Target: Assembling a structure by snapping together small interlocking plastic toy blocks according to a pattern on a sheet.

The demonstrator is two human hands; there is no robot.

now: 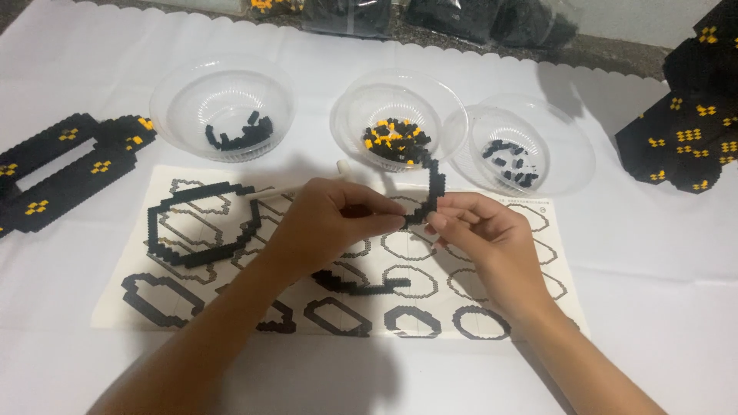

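Note:
My left hand [327, 219] and my right hand [480, 230] meet above a printed sheet of outline shapes [177, 303]. Between their fingertips they pinch the lower end of a thin curved strip of small black bricks [437, 184] that arcs upward toward the middle bowl. A large black brick outline [196, 250] lies on the sheet at the left. Another black brick piece [357, 286] lies on the sheet below my left hand.
Three clear plastic bowls stand behind the sheet: the left bowl [223, 84] and right bowl [565, 138] hold black bricks, the middle bowl [400, 88] black and yellow ones. Built black-and-yellow brick pieces lie at the far left [61, 165] and far right [688, 131].

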